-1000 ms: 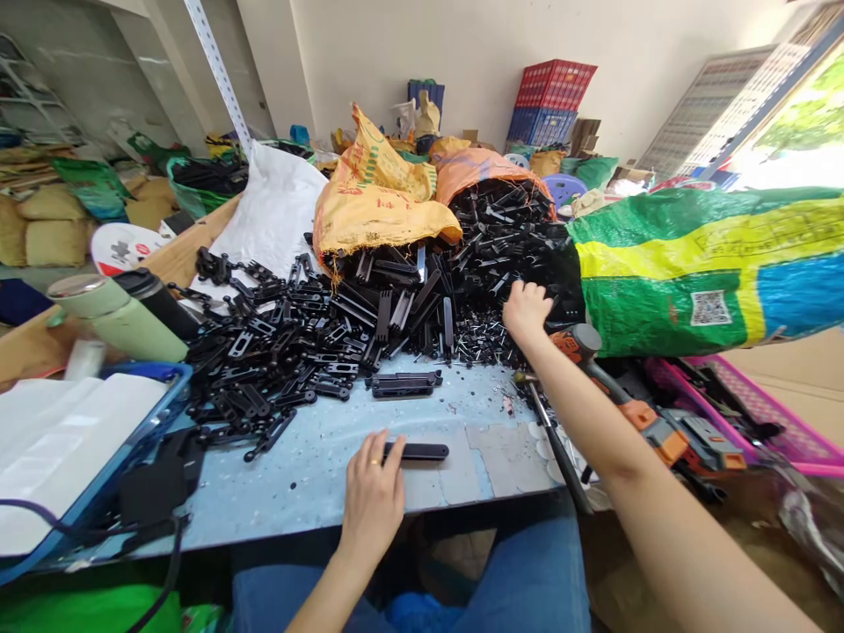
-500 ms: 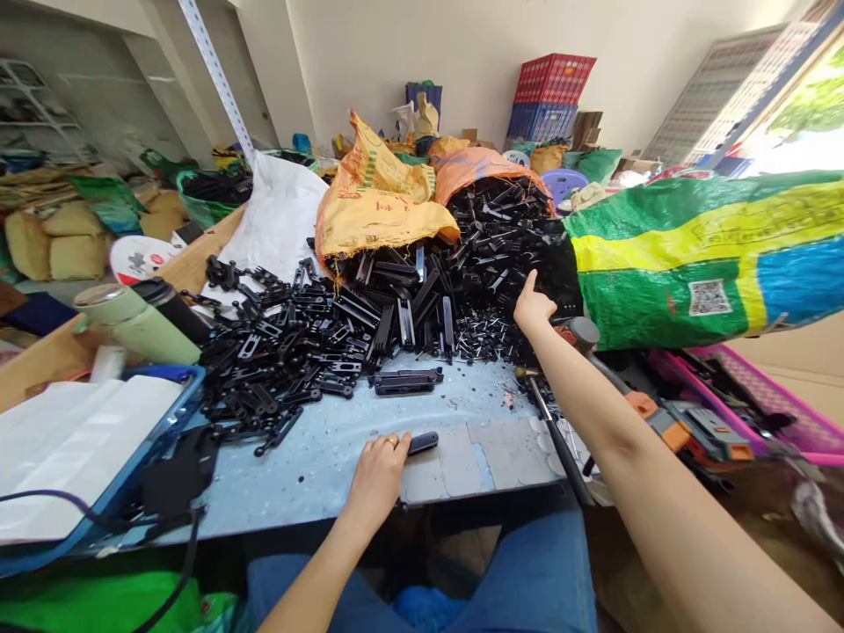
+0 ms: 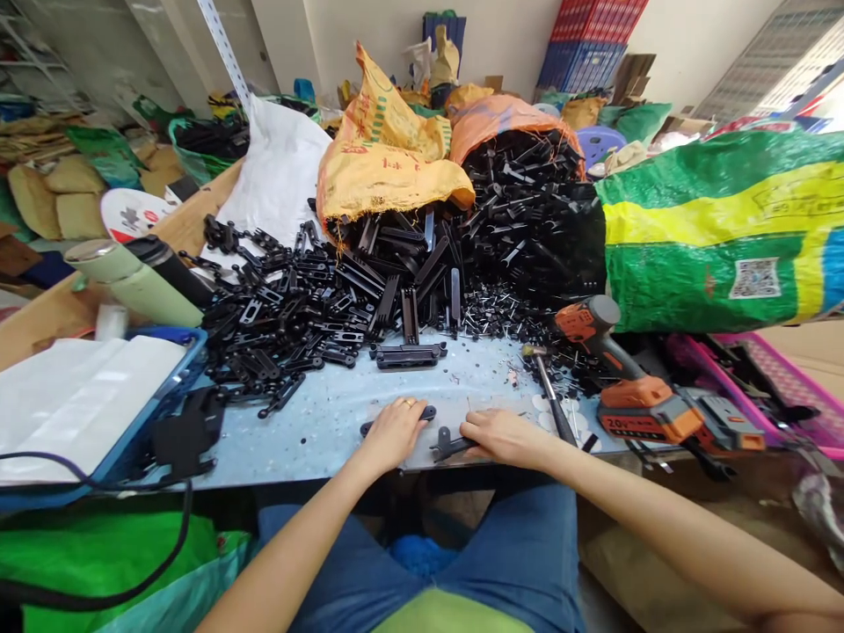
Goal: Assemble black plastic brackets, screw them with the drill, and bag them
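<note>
Rounded black bar [image 3: 428, 412] sits in the left hand's [image 3: 393, 431] clamped fingers, the right hand's [image 3: 502, 436] pinching a flat forked piece [image 3: 447, 447].

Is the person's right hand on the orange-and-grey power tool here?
No, the right hand has its fingers on a black wrench-shaped part, while the power tool lies apart from it.

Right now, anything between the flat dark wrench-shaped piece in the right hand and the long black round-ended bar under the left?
Nothing visible between the wrench-shaped piece and the exposed right end of the bar: only flat grey surface. The left hand covers the bar's middle; the black-handled hammer lies beyond the right hand.
</note>
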### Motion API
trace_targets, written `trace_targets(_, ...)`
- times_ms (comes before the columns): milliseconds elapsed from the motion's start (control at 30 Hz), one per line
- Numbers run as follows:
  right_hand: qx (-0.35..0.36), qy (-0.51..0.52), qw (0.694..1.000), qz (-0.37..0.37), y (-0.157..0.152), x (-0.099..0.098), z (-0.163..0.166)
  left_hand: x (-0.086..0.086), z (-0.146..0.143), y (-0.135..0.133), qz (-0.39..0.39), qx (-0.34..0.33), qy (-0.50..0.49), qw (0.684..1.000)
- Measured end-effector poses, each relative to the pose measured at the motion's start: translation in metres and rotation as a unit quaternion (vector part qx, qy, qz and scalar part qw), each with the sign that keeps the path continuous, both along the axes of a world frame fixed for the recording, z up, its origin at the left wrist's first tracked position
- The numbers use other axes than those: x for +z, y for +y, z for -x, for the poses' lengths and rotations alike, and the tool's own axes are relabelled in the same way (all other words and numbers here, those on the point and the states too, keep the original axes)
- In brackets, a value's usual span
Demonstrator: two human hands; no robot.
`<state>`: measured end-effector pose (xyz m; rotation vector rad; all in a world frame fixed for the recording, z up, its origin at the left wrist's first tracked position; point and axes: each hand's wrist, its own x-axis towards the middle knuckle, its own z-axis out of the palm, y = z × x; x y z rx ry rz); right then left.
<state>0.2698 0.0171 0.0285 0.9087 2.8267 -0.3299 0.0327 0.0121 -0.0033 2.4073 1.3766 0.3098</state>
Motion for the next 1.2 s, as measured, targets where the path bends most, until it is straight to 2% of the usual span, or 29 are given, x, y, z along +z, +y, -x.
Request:
trace_targets(167,-0.032,-0.017,0.999,-0.024,0.002,-0.012,0.011,0.009,-0.007,0.002,0.027,-0.007,-0.008,1.0)
trace_targets(300,-0.072,-0.019,0.995,-0.064,-0.004,-0.005,0.02,0.014,-0.007,-0.005,0.019,0.01,-0.005,1.0)
trace_targets(467,-0.096,-0.013,0.989,-0.111,-0.015,0.008,0.03,0.006,-0.004,-0.011,-0.024,0.01,-0.036,0.999)
trace_targets(667,-0.076,-0.009,0.991,-0.113,-0.012,0.021,0.034,0.001,0.003,-0.013,-0.045,-0.002,-0.06,0.997)
trace_targets(800,-0.074,0.014,0.993,-0.093,-0.004,0.009,0.02,0.009,-0.004,-0.009,-0.018,-0.02,-0.039,0.999)
trace_targets(900,-0.086,0.048,0.993,-0.068,-0.002,-0.009,0.003,0.018,-0.035,0.02,-0.036,-0.038,-0.034,0.998)
trace_targets(1000,-0.103,0.078,0.99,-0.049,-0.01,-0.023,-0.009,0.025,-0.085,0.075,-0.049,-0.02,-0.017,0.998)
trace_targets(1100,-0.117,0.094,0.988,-0.037,-0.021,-0.027,-0.016,0.024,-0.13,0.127,-0.042,-0.009,-0.021,0.999)
trace_targets(1200,-0.16,0.105,0.98,-0.057,-0.009,-0.022,-0.027,0.017,-0.153,0.151,-0.034,0.011,-0.034,0.999)
